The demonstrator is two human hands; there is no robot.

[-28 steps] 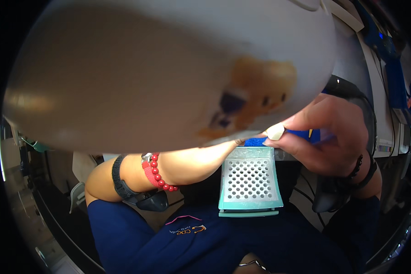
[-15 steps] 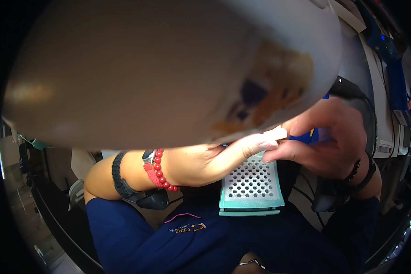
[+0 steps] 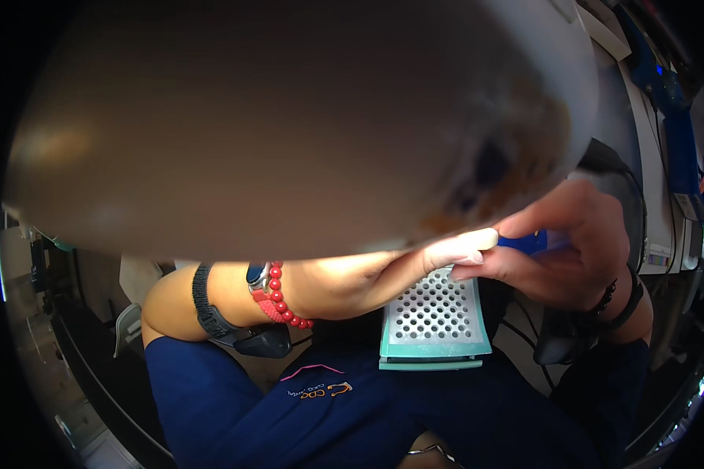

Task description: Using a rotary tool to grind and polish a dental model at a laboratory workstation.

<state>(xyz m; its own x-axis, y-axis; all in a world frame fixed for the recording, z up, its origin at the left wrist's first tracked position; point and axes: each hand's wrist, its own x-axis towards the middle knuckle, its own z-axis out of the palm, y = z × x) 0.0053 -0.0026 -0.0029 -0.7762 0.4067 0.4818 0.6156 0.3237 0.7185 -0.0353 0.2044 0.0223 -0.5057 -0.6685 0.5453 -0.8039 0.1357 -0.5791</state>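
My left hand reaches in from the left. Its thumb is pressed towards a small, brightly lit pale tip, which could be a fingertip or a held piece. Most of its other fingers are hidden behind a large blurred pale cover. From the right comes my right hand, thumb and forefinger drawn together round the same spot, almost touching the left thumb. What either hand grips is too small and glaring to name. Beneath both hands is a perforated white plate in a teal frame.
The pale cover fills the upper view, very close, with a smeared yellow and dark reflection. A blue object shows behind my right fingers. Black pads sit by my forearms. At the right are a white bench edge, a cable and blue boxes.
Both hands have shifted slightly right, still close together. The reflection on the pale cover has slid right and blurred. The perforated plate appears a little further right.
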